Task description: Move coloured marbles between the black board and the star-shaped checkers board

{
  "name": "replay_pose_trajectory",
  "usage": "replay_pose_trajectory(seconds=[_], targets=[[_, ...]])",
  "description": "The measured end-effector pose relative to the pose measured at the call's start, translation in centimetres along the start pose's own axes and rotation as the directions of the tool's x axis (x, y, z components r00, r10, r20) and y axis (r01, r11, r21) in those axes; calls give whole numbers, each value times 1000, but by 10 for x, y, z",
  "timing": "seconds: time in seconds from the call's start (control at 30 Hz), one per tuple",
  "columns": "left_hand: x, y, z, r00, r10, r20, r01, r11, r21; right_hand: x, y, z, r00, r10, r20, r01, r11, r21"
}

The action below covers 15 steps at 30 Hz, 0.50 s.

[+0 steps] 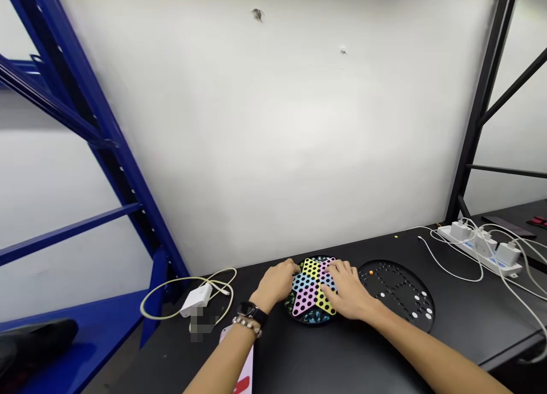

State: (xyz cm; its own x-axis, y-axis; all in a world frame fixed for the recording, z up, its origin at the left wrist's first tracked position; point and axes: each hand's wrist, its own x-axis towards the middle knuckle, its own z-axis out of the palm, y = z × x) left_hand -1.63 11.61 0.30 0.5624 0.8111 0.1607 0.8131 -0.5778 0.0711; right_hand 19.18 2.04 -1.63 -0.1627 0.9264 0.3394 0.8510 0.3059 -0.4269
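Note:
A round Chinese checkers board (pixel 305 304) lies on the black table, its star in pink, yellow and blue full of dark holes. Small dark, shiny pieces show around its rim. My left hand (pixel 276 283) is at the board's left edge with its fingers curled over the rim; their tips are partly hidden. Across the right side of the board rests my right hand (pixel 345 288), fingers stretched and thumb apart. Just right of that hand is a round black tray (pixel 393 288) with small holes, several white pieces (pixel 416 298) and an orange piece (pixel 371 273).
A white charger (pixel 196 299) with a looped cable lies to the left. Near my left forearm is a pink-and-white flat item (pixel 243 377). A power strip (pixel 482 249) with plugs and trailing cables sits at right. A blue rack (pixel 128 172) stands left; a white wall is behind.

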Motion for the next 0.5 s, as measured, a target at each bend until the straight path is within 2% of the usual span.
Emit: replay_pose_trajectory(seconds=[0.13, 0.17, 0.23, 0.33, 0.5], targets=[[7, 1, -3, 999, -34, -3, 34, 998, 51, 2, 64, -27, 976, 171, -131, -190, 971, -146], [9, 1, -3, 999, -38, -5, 38, 997, 65, 1, 78, -33, 968, 215, -133, -237, 954, -183], [12, 2, -2, 999, -42, 4, 42, 995, 86, -3, 101, -42, 957, 285, -63, -291, 940, -179], [19, 4, 2, 997, -52, 48, 48, 995, 93, -10, 118, -49, 944, 323, 61, -319, 945, -68], [26, -1, 4, 990, -103, 91, 98, 994, 57, -14, 126, -45, 950, 267, 164, -276, 961, 34]])
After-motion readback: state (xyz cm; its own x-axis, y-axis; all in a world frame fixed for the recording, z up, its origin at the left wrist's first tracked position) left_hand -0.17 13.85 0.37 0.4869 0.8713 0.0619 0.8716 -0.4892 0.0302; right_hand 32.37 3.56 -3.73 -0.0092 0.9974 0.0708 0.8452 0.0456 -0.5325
